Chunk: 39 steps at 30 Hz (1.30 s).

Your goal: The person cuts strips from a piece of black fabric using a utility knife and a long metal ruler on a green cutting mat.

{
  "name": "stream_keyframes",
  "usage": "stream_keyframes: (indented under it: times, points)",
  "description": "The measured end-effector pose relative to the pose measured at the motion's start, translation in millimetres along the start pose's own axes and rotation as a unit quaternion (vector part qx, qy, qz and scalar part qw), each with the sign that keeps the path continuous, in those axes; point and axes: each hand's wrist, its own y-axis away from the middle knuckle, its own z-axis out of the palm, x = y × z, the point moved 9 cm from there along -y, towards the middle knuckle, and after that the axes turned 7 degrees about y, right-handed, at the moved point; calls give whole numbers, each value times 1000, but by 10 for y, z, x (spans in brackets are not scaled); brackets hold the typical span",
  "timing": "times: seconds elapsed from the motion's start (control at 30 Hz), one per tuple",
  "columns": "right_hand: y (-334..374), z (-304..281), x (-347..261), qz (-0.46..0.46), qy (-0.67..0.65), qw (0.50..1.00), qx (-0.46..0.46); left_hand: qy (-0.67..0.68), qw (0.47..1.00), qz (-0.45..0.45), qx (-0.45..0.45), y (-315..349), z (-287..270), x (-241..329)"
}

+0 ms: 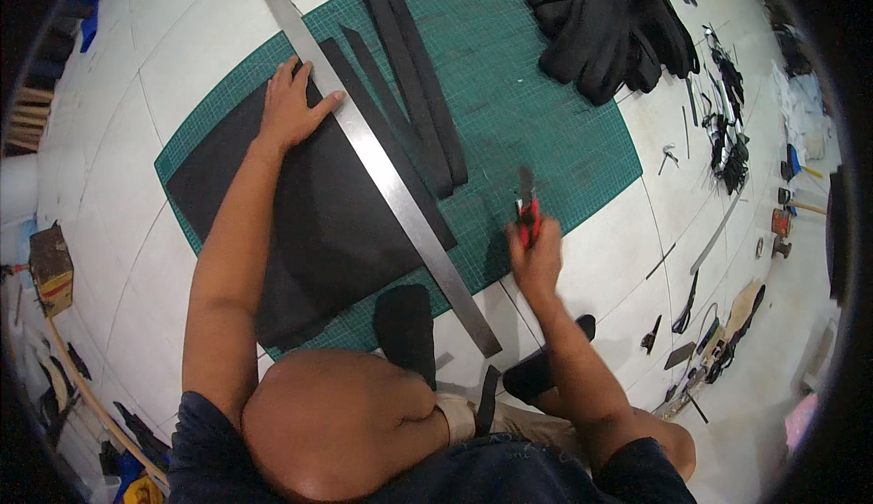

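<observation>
A long steel ruler [391,181] lies slantwise across a large black sheet of material [336,213] on a green cutting mat [555,140]. My left hand [296,108] presses on the ruler's far part and the sheet beside it, fingers spread. In my right hand [539,263] is a red utility knife [528,217], blade pointing away from me, over the mat's near right part and apart from the ruler. A narrow margin of the sheet shows along the ruler's right side. Several cut black strips [414,76] lie on the mat beyond it.
A heap of looped black strips [609,22] covers the mat's far right corner. Black scraps [727,131] and small tools are scattered on the white tiled floor [600,295] at the right. A worn box [52,267] and a long wooden handle [95,404] are at the left.
</observation>
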Motion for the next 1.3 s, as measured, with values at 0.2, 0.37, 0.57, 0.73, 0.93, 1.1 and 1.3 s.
stream_keyframes:
  times: [0.2,0.37,0.57,0.73,0.93,1.1,1.3]
  points:
    - [-410,85,54,-19,-1,998,-59,-60,994,7,-96,-19,7,25]
    - [-204,242,-77,46,-118,985,-117,-73,992,15,-100,-13,26,3]
    - [200,584,-397,54,-191,956,-218,-56,995,26,-84,-10,6,21]
    - [253,651,-411,63,-133,959,-243,-44,996,14,-76,-12,14,32]
    - [261,667,-420,61,-150,957,-239,-56,995,38,-72,-30,26,-10]
    - [260,615,-481,54,-144,957,-244,-54,996,34,-65,8,5,28]
    - [280,709,-422,51,-113,960,-252,-57,995,36,-75,-7,-21,52]
